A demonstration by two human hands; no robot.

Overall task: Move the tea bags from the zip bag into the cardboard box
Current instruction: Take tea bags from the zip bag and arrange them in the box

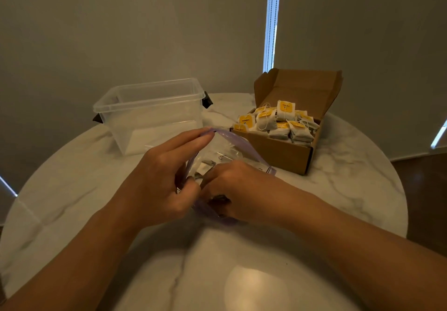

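Left hand [167,177] pinches the purple rim of the zip bag [232,148] between thumb and extended fingers, lifting that rim so the mouth gapes; this looks meant to clear a way inside. Right hand [232,189] is curled at the bag's mouth, fingers bent and reaching into it. Whether it has closed on a tea bag I cannot tell, since the fingertips are hidden by the plastic and the knuckles. A few pale sachets show faintly through the clear film.

Just beyond the zip bag, to its right, the cardboard box [285,153] stands with its lid folded back, so nothing blocks a drop from above. It is already heaped with tea bags [278,124], which suggests the task is well along. Behind the zip bag to the left stands a clear plastic tub [150,112], apparently unused.
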